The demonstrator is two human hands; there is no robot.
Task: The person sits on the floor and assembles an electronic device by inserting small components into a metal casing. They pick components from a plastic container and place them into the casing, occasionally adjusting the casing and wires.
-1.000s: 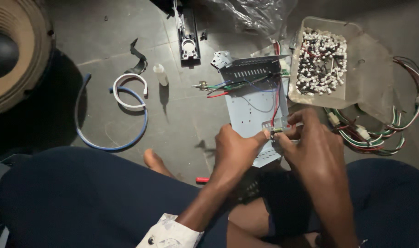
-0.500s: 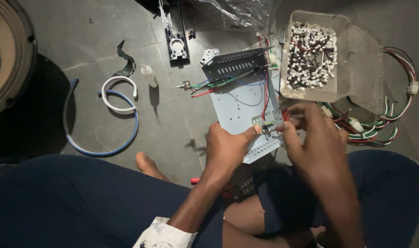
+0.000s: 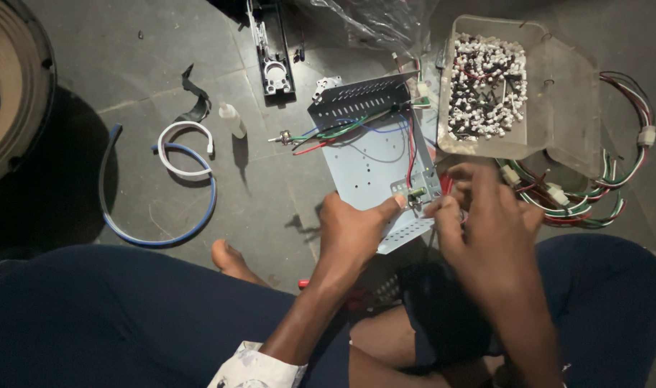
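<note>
Near the person's lap, the metal chassis panel [image 3: 374, 162] is lying on the floor, running far-near; the left hand [image 3: 353, 233] is steadying its near edge, right hand [image 3: 486, 215] fingers pinching a small component [image 3: 416, 194].

Left hand [image 3: 353, 233] gripping metal chassis [image 3: 371, 162], right hand [image 3: 486, 223] pinching small component [image 3: 416, 194], connector box [image 3: 518, 86] beside
</note>
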